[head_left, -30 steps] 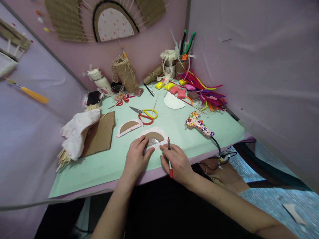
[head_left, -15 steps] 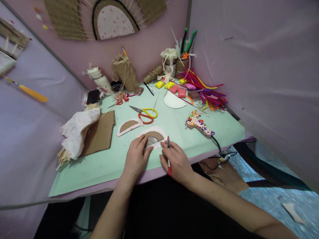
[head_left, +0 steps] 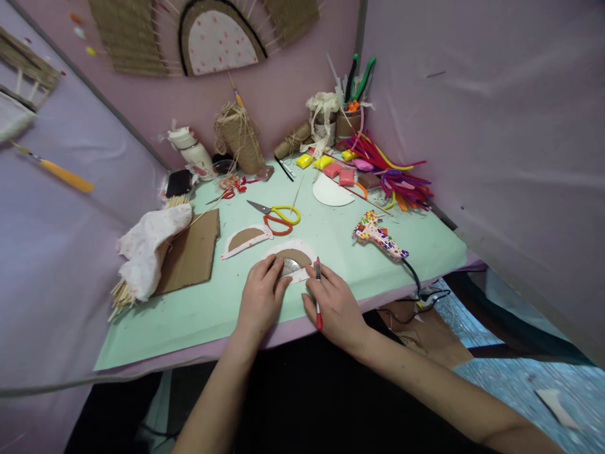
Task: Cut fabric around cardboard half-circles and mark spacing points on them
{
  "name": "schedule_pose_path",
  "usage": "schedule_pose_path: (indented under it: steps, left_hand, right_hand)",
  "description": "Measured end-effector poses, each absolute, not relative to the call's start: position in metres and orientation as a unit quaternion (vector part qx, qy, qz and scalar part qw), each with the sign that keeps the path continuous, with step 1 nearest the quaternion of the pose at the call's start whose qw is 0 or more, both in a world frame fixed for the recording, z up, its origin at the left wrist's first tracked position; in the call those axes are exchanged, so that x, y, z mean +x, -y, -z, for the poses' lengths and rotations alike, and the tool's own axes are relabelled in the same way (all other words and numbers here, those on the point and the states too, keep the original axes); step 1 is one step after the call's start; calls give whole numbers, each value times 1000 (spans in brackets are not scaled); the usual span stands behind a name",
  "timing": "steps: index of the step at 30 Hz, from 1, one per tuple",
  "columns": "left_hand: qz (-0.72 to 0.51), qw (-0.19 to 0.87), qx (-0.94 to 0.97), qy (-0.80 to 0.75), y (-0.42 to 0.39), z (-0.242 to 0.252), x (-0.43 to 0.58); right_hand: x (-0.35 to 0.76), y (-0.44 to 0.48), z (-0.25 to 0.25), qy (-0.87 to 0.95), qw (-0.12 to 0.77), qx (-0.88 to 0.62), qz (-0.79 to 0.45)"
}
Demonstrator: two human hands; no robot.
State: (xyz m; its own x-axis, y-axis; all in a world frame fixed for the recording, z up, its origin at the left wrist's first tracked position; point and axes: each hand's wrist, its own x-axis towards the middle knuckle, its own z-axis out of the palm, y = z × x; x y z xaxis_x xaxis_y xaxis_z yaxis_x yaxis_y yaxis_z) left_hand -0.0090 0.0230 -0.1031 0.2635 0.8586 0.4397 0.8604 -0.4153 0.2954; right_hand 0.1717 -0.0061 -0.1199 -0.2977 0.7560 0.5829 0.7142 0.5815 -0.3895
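Observation:
A clear protractor [head_left: 290,267] lies on a half-circle of brown cardboard [head_left: 302,256] edged with dotted white cloth [head_left: 299,245]. My left hand [head_left: 259,293] grips the protractor's left end between thumb and fingers. At the other end, my right hand [head_left: 336,306] has its fingertips on the cloth edge. A red pen [head_left: 318,296] is held between the fingers of that hand, pointing away from me. Just beyond my left hand rests a smaller cloth-edged half-circle [head_left: 246,239]. Scissors [head_left: 276,216] with yellow and orange handles lie open behind it.
To the right is a flowered glue gun [head_left: 380,236] with its black cable. Cardboard [head_left: 193,258], sticks and bunched cloth [head_left: 151,243] occupy the left. Twine [head_left: 240,142], a bottle [head_left: 193,151], clay packets [head_left: 346,177], a white half-disc [head_left: 331,191] and pipe cleaners [head_left: 399,180] stand or lie farther back.
The whole view has shifted slightly. The protractor looks turned a little under my left hand. The pen tilts slightly differently in my right hand, and both hands stay at the half-circle.

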Motion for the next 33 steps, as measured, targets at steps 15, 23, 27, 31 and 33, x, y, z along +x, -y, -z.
schedule_pose_path:
  steps: [15, 23, 27, 31, 33]
  left_hand:
    - [279, 22, -785, 553, -21, 102, -6]
    - [281, 7, -771, 571, -17, 100, -2]
    - [282, 5, -770, 572, -17, 100, -2]
    - [286, 2, -768, 574, -17, 99, -1]
    - [288, -1, -768, 572, -17, 99, -1]
  right_hand:
    - [172, 7, 118, 807, 367, -462, -39]
    - [172, 6, 120, 808, 369, -458, -43]
    - [173, 7, 117, 808, 373, -454, -50]
    - [175, 4, 111, 806, 382, -449, -56]
    - [175, 0, 108, 805, 383, -450, -49]
